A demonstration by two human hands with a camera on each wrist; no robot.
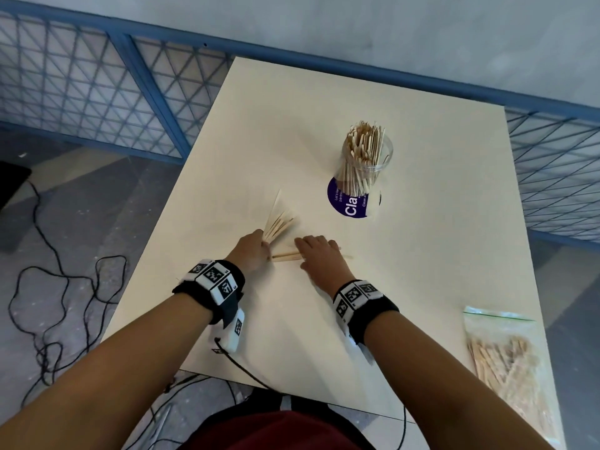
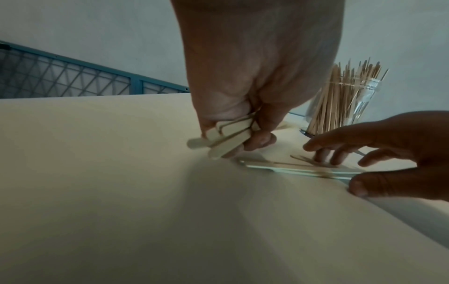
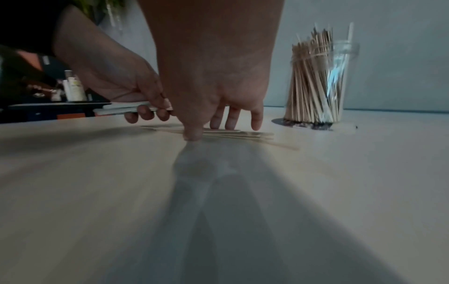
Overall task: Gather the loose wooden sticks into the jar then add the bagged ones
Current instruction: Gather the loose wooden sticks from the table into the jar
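Note:
On the cream table (image 1: 422,261), my left hand (image 1: 256,246) grips a fanned bundle of flat wooden sticks (image 1: 278,222); its curled fingers clamp them in the left wrist view too, where the sticks (image 2: 226,139) jut toward the camera. Just to its right, my right hand (image 1: 316,254) lies over a few loose sticks (image 1: 285,256) flat on the table, with straight fingertips (image 3: 233,123) and thumb touching down around the sticks (image 3: 243,135). The clear jar (image 1: 368,164), packed with upright sticks, stands farther back on the right. A zip bag of sticks (image 1: 506,358) lies at the near right edge.
A purple round sticker (image 1: 344,203) sits under the jar. A blue mesh fence (image 1: 97,86) runs behind and to both sides of the table. Black cables (image 1: 58,303) trail on the floor at the left. The table's left edge is near my left wrist.

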